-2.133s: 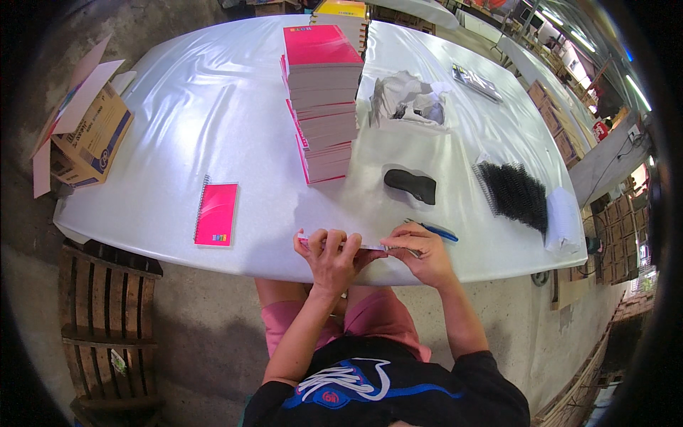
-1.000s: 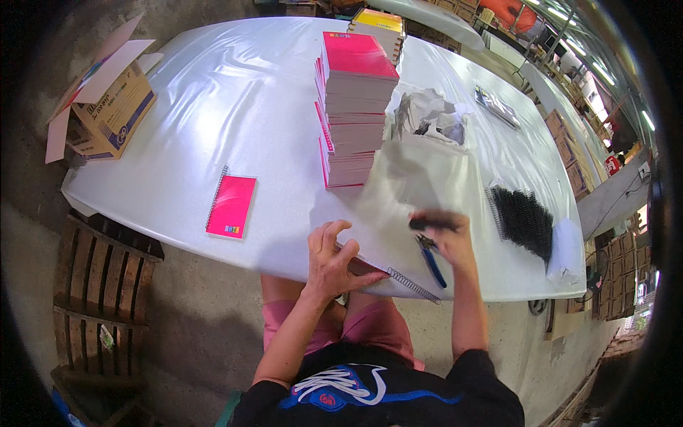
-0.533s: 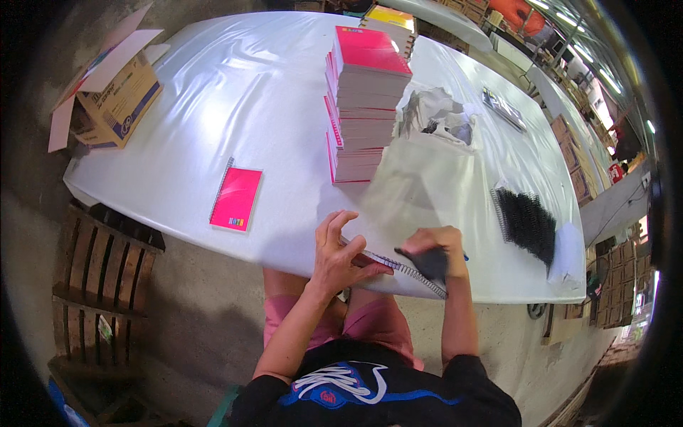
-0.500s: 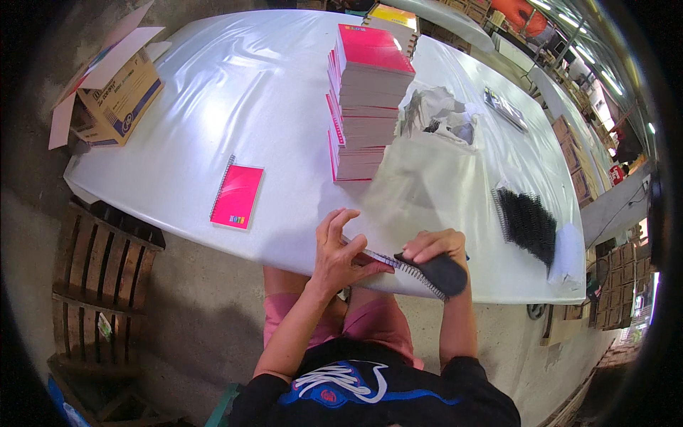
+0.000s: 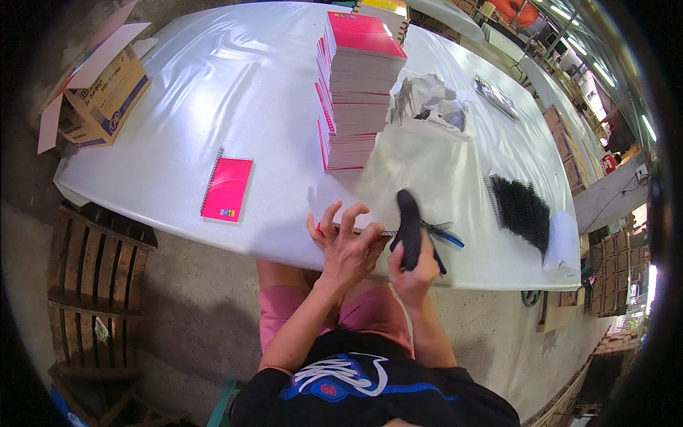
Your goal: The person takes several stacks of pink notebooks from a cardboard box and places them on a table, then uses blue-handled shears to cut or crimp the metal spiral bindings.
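My left hand [image 5: 347, 245] grips a thin notebook [image 5: 319, 228] at the table's near edge, fingers arched over it and hiding most of it. My right hand [image 5: 418, 276] is closed around a black, elongated paddle-shaped tool [image 5: 407, 224], raised upright beside the notebook's bound edge. Just right of the tool, a piece of wire coil [image 5: 440, 227] shows. Pliers with blue handles [image 5: 448, 238] lie by it on the table. Off to the left lies a red spiral notebook [image 5: 226, 188]. Beyond my hands rises a tall stack of red-covered notebooks [image 5: 359, 78].
The table [image 5: 277, 156] has a shiny plastic cover. A bundle of black coils [image 5: 519, 213] lies at the right, beside a white roll [image 5: 562, 245]. Crumpled plastic [image 5: 434, 107] sits behind. An open cardboard box [image 5: 107, 96] stands far left; a wooden slatted seat [image 5: 99, 285] is nearer.
My right hand has turned the black tool from flat along the coil to upright and shifted left. The blue-handled pliers now show. My left hand has turned over the notebook.
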`<state>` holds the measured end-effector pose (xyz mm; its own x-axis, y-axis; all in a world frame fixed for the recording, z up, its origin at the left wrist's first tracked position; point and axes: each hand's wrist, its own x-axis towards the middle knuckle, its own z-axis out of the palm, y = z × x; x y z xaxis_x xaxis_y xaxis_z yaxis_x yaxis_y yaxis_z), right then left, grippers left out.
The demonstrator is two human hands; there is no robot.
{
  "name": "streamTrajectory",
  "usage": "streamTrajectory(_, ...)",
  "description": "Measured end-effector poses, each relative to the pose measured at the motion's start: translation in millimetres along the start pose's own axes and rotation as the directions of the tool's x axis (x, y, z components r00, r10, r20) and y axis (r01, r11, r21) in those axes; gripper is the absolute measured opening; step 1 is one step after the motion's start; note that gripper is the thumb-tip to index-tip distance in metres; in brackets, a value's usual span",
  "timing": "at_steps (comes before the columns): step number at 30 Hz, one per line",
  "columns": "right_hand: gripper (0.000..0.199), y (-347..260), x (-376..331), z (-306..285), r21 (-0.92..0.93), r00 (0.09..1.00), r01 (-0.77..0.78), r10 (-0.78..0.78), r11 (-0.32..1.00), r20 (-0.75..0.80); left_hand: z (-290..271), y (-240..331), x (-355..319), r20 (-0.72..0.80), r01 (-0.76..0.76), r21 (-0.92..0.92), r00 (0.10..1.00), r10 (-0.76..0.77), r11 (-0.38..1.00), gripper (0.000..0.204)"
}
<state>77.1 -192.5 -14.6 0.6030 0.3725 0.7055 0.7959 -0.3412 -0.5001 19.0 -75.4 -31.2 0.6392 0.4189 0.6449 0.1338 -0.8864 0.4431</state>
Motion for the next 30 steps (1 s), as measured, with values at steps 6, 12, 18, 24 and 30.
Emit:
streamTrajectory(6, 0.042, -10, -20, -3, 0.073, 0.999, 0.03, -0.032, 0.997, 0.026, -5, -3, -3, 0.055, 0.035, -0.094, 0.998, -0.03, 0.995, 0.022)
streamTrajectory(12, 0.043, -10, -2, 7, -0.05, 0.99, 0.14, -0.141, 0.989, -0.019, -4, -5, -4, 0.036, -0.008, -0.076, 0.999, 0.01, 0.997, 0.025)
streamTrajectory(18, 0.045, -10, -27, -45, 0.177, 0.978, -0.174, 0.149, 0.969, 0.143, -4, -8, 0, 0.031, 0.014, -0.136, 0.999, -0.01, 0.991, 0.03)
streamTrajectory(24, 0.024, 30, 47, -86, 0.607, 0.95, -0.311, 0.264, 0.732, 0.168, -11, -10, 2, 0.015, -0.038, -0.274, 0.999, 0.044, 0.961, 0.028)
streamTrajectory(30, 0.029, 21, 56, -61, 0.419, 0.924, -0.366, 0.27, 0.831, 0.272, -10, -7, -1, 0.04, -0.048, -0.14, 0.998, 0.054, 0.989, 0.028)
